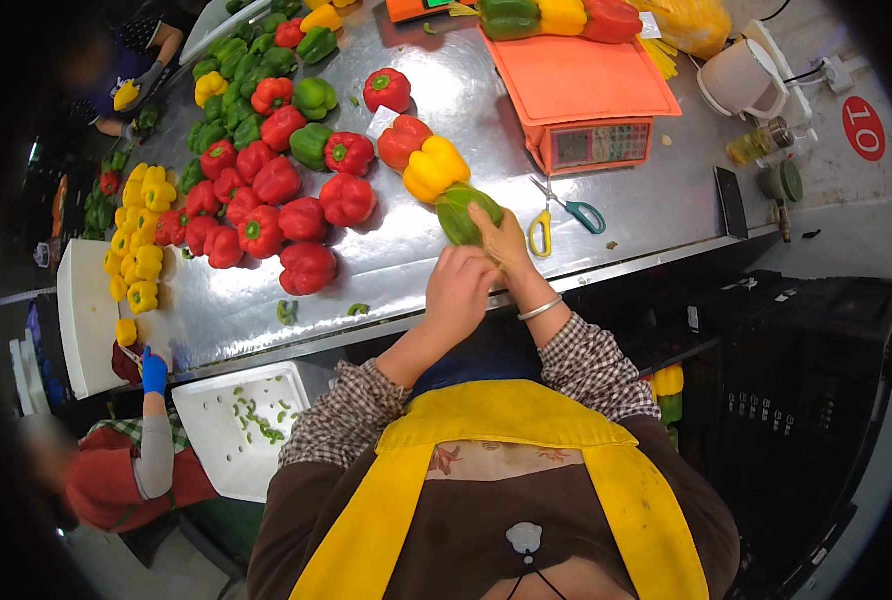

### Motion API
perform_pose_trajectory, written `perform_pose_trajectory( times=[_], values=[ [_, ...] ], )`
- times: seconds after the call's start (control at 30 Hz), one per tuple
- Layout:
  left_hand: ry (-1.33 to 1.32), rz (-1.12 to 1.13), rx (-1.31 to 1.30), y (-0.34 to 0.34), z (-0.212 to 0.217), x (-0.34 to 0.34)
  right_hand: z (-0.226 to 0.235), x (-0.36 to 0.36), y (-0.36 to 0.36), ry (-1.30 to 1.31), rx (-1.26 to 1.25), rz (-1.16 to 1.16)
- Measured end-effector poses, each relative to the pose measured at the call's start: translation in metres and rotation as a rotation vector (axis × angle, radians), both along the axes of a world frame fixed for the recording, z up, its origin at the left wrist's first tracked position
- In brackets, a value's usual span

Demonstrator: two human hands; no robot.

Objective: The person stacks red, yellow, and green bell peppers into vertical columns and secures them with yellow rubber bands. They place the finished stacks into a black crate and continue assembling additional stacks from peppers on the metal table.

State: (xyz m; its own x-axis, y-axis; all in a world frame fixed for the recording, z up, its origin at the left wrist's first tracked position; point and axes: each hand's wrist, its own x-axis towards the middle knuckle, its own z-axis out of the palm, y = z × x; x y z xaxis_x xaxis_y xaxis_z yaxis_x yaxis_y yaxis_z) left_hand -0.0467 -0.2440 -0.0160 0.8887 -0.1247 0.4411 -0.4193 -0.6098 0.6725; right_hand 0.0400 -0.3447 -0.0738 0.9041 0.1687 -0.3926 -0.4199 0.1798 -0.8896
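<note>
A row of three bell peppers lies over the steel table in front of me: a red pepper (404, 142), a yellow pepper (436, 170) and a green pepper (456, 216) nearest me. They look packed together in clear wrap. My right hand (507, 245) is closed round the near end, its thumb on the green pepper. Close beside it, my left hand (458, 288) has its fingers pinched together at that end; what they grip is hidden. A white tag (384, 121) shows by the red end. Scissors (566, 212) with yellow and teal handles lie to the right.
Loose red peppers (277, 180), green peppers (236, 60) and yellow peppers (142, 240) cover the table's left side. An orange scale (586, 110) bears another three-pepper pack (558, 18). A white crate (228, 450) holds green scraps. Two co-workers are at the left; one wears a blue glove (154, 371).
</note>
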Motion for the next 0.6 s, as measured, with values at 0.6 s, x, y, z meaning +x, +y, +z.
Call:
perform_pose_trajectory(
  times=[0.6],
  values=[
    [0.915, 0.041, -0.06, 0.009, -0.075, 0.015, 0.017, -0.008, -0.008, 0.323, 0.538, -0.14]
  ],
)
